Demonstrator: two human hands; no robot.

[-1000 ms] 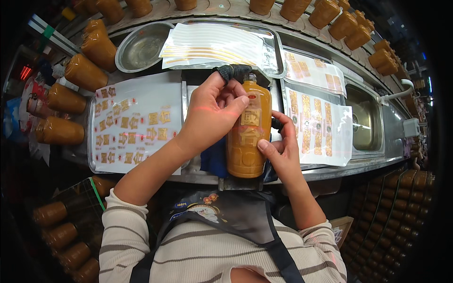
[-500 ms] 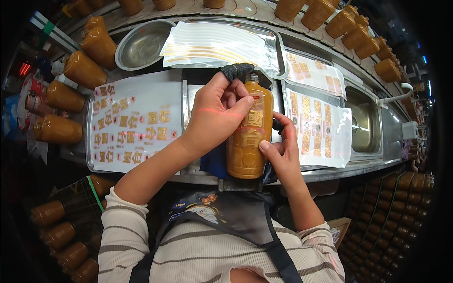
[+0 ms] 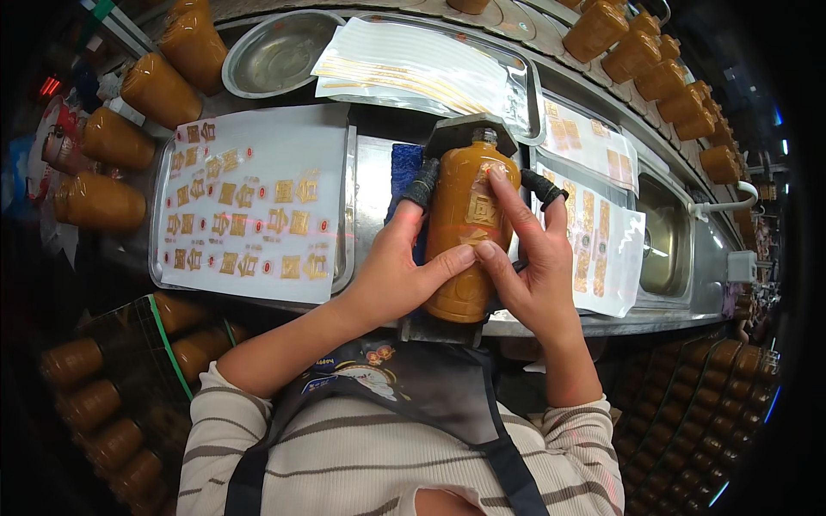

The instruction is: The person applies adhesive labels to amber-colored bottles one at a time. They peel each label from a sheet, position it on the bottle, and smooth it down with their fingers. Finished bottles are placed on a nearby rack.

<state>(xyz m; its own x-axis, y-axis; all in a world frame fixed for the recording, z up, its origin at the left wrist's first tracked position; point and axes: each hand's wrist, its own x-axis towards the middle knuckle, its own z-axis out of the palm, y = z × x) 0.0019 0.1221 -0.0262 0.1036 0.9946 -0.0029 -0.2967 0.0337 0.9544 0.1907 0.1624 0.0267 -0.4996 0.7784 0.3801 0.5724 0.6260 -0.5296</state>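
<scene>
A glazed amber-brown bottle [image 3: 456, 297] leans before me on a dark holder with a metal plate [image 3: 508, 129] behind its neck. My left hand [image 3: 387, 262] wraps its left side, thumb pressed on the front. From the right, my right hand [image 3: 542, 271] holds the bottle too; its index fingertip lies near the top of the gold-character decal [image 3: 480, 211], and its thumb meets the left thumb lower down, partly hiding the decal. Dark wrappings cover a finger on each hand. To the left, a tray [image 3: 346, 249] bears a white sheet [image 3: 323, 172] of similar gold decals.
A steel bowl [image 3: 275, 56] and a tray of white strip sheets [image 3: 413, 64] stand at the back. Further decal sheets [image 3: 624, 258] lie right, beside a sink [image 3: 662, 224] with a faucet [image 3: 731, 198]. Brown bottles line the left [image 3: 116, 142] and far right [image 3: 594, 30]; several are stacked below.
My left hand has come down from the bottle's neck to its left side and front. My right hand has moved up, its index finger now on the decal. The view has shifted slightly.
</scene>
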